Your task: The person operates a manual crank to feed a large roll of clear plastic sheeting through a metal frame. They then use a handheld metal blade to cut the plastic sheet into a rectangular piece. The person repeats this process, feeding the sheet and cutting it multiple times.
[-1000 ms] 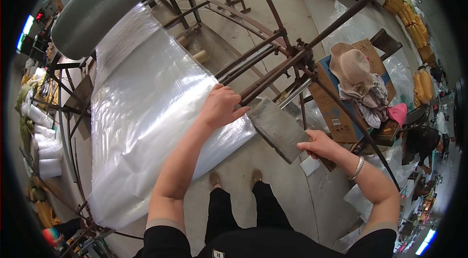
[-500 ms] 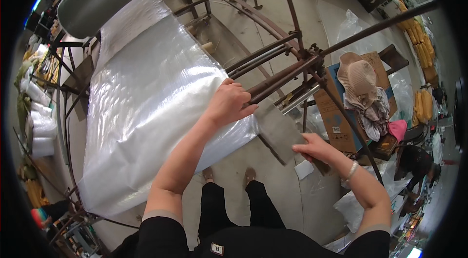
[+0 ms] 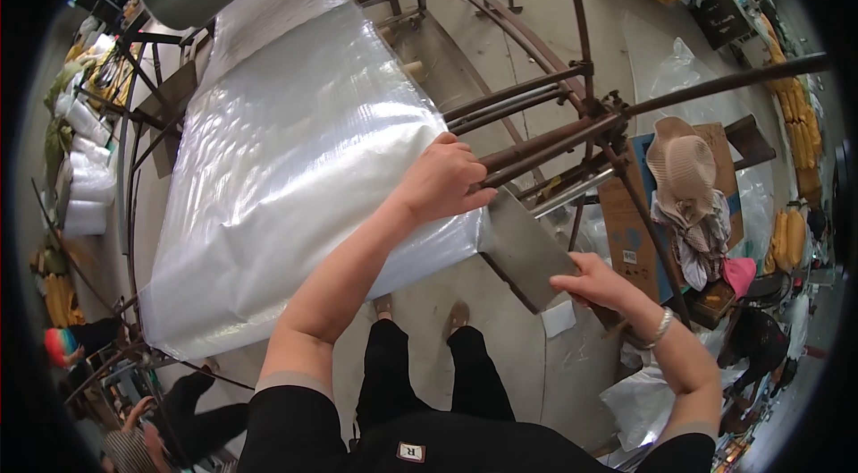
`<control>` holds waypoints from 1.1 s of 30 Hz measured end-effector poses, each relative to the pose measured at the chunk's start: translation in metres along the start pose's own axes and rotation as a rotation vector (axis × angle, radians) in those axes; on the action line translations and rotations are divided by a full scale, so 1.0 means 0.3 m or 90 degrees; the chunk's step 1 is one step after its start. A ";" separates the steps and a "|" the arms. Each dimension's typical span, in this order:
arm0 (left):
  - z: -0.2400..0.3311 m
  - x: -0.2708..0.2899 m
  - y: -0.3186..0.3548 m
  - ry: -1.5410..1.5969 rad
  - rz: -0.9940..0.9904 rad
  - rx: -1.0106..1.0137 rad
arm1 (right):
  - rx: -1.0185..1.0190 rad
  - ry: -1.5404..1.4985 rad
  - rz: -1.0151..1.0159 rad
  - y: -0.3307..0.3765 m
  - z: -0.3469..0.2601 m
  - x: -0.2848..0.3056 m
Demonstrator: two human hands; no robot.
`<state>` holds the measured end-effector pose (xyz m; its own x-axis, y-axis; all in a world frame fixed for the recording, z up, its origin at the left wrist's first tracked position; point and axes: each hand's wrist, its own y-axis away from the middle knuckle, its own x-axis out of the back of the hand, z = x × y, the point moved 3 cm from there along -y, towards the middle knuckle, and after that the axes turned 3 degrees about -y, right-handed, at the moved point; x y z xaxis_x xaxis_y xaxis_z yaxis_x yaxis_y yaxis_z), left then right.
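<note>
Plastic sheet (image 3: 286,160) left of carton (image 3: 624,215) with white label (image 3: 629,257)

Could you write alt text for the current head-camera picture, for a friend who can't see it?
A person's left hand touches the right edge of a wide, shiny plastic sheet beside a rusty metal frame; the right hand holds a broad, flat grey tool near that edge. A brimmed hat and a cardboard box are farther right.

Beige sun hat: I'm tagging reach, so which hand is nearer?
The right hand. In the picture, it holds the flat plate below and left of the hat; the left hand is farther left, at the plastic film.
</note>
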<state>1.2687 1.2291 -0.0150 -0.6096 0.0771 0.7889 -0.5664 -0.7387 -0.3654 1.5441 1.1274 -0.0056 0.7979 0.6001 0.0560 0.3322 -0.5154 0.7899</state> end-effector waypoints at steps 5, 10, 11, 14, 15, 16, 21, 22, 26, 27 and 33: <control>0.001 0.016 -0.008 0.006 -0.064 0.038 | 0.012 -0.007 -0.003 -0.118 -0.012 -0.053; -0.003 -0.009 0.008 0.002 0.001 0.006 | 0.023 -0.028 -0.030 -0.102 0.004 -0.078; -0.010 0.001 0.007 0.001 -0.005 0.011 | 0.037 -0.016 -0.035 -0.083 -0.003 -0.077; -0.004 -0.004 -0.001 0.005 -0.012 0.003 | 0.003 0.006 -0.037 -0.036 0.003 -0.045; -0.006 -0.004 0.002 0.008 -0.006 -0.002 | -0.011 0.002 -0.044 -0.039 0.011 -0.036; -0.015 0.000 0.010 0.003 -0.001 0.004 | 0.004 0.020 -0.045 -0.073 0.011 -0.031; -0.016 -0.006 -0.006 0.025 0.031 0.012 | -0.026 -0.027 -0.019 -0.114 0.020 -0.089; -0.016 -0.002 -0.001 0.013 0.014 0.012 | -0.010 -0.034 -0.010 -0.095 0.027 -0.109; -0.010 -0.005 -0.004 0.008 0.025 -0.005 | 0.024 0.003 -0.015 -0.006 -0.003 -0.063; -0.012 -0.004 -0.003 0.013 0.027 -0.012 | 0.013 0.020 -0.008 0.012 0.005 -0.037; 0.011 -0.007 -0.019 0.010 0.015 -0.057 | 0.034 -0.047 0.093 -0.001 0.087 0.080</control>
<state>1.2751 1.2310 -0.0131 -0.6318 0.0710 0.7719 -0.5981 -0.6781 -0.4271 1.5764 1.1261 -0.0205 0.8739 0.4706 0.1215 0.2343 -0.6270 0.7430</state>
